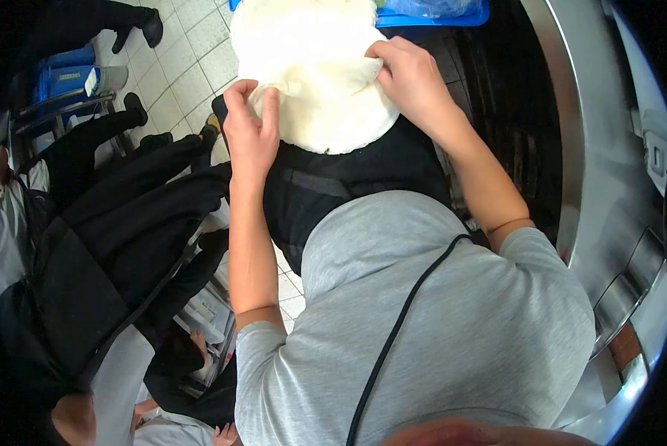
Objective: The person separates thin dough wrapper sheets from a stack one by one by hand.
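A pale, floppy round sheet of dough (337, 123) hangs in front of my lap, its lower edge resting over my dark apron. My left hand (250, 126) pinches its left side between thumb and fingers. On the other side, the fingers of my right hand (416, 78) are closed on the right edge. Between the hands the sheet sags into folds. Its upper part is washed out by glare, so I cannot tell whether it is one layer or several. Just beyond it, a blue tray (476, 16) holds a clear plastic bag (434, 6).
A steel counter (616, 178) runs along my right. On my left stand several people in dark clothes, one with a black apron (73, 297). Blue containers (58, 80) sit on a metal rack at the far left. The floor is white tile (199, 44).
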The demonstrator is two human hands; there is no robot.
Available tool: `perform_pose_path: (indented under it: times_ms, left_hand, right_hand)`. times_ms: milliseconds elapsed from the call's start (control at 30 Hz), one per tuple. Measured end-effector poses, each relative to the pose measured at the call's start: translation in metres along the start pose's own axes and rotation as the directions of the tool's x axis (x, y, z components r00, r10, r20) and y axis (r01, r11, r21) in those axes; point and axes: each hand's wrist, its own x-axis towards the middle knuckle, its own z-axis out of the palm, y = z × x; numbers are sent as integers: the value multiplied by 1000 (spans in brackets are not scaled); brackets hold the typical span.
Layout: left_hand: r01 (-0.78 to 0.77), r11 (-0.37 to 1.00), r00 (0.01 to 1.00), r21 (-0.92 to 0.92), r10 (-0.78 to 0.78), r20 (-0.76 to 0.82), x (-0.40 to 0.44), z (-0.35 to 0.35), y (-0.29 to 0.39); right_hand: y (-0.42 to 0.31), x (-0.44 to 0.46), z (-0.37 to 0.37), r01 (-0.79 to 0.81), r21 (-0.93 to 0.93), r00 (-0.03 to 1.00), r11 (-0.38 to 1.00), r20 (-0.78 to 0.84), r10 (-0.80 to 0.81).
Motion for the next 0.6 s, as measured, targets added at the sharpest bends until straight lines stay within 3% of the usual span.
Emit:
perform_pose_path:
  times_ms: [167,267,467,600]
  left_hand:
    - [118,992,992,39,-120,34,-15,-2,-22]
    - [204,979,975,-11,-202,95,-19,-7,-28]
    - [148,985,980,-87,-135,144,-33,-11,5]
    - [189,973,976,-135,-171,134,-37,-5,31]
  right_hand:
    - [-2,-10,-7,-196,47,975,980,118,189]
    - [-2,-8,-14,-147,48,979,988,149,139]
    - [-24,-8,-16,33,-60,993,998,112,-26]
    - [-42,-6,-15,10,-67,988,998,157,1]
